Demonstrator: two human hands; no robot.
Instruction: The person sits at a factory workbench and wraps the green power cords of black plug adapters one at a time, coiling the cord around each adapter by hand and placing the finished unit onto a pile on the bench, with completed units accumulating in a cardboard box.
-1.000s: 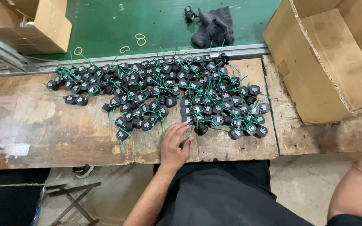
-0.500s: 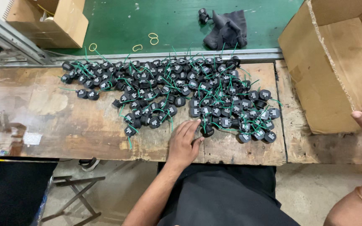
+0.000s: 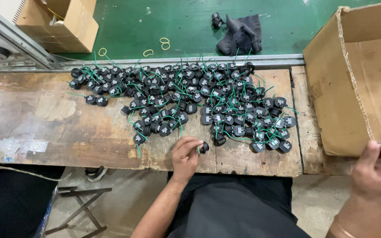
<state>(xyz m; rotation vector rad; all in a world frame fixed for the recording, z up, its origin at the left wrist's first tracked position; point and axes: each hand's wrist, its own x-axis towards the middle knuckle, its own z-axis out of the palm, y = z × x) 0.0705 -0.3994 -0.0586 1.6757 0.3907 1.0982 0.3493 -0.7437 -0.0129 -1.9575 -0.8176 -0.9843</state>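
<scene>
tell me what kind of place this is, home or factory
Most likely a small factory or assembly bench. A big pile of identical black parts with green wires covers a worn wooden bench, a green belt runs behind it, and cardboard boxes stand by. The left hand picks one part.

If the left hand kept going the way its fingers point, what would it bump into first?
The left hand points up and right, and its fingers already pinch one black part. Straight on, it would likely meet the pile of black parts with green wires first.
</scene>
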